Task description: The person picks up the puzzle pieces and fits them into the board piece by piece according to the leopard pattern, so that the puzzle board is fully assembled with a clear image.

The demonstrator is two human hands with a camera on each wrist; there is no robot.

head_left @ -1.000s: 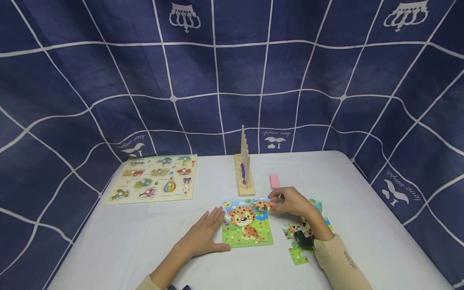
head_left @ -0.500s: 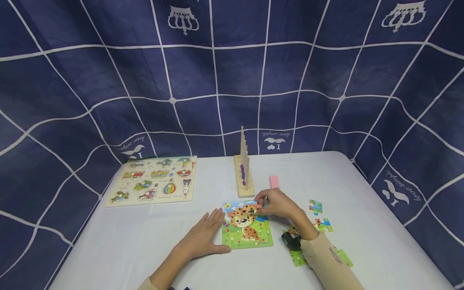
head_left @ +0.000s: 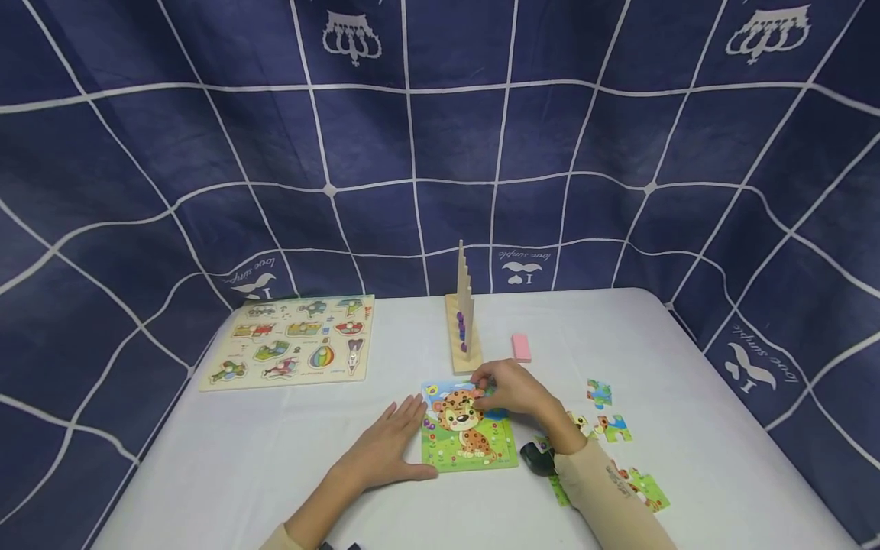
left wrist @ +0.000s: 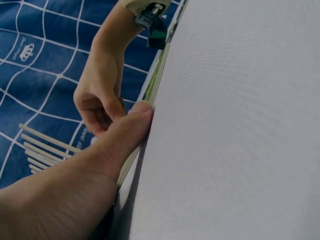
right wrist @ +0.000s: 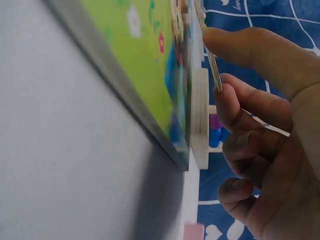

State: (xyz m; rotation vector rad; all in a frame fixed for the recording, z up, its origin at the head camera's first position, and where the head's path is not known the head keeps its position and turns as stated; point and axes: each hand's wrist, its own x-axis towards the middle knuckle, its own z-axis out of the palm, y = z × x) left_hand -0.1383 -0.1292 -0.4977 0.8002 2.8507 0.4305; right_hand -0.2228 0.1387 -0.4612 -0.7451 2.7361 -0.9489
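Observation:
A square picture board (head_left: 440,454) with a spotted leopard cub on green grass lies on the white table. My left hand (head_left: 388,444) rests along its left side with the fingers straight, and the thumb sits by the lower left corner. In the right wrist view, my right hand (right wrist: 270,100) pinches a thin puzzle piece (right wrist: 215,72) between thumb and index finger, seen edge-on. That hand is over the board's upper part, by the cub's head, and its fingers hide some of the picture there.
Several loose puzzle pieces (head_left: 614,428) lie to the right, partly under the right forearm. Behind the board stand a wooden peg rack (head_left: 467,363) and a pink block (head_left: 521,347). A vehicle peg puzzle (head_left: 296,344) lies at the back left. A blue checked curtain (head_left: 454,137) surrounds the table.
My right hand has moved left, carrying the puzzle piece from the board's upper right corner to the cub's head. More loose pieces show behind its forearm. My left hand has stayed still.

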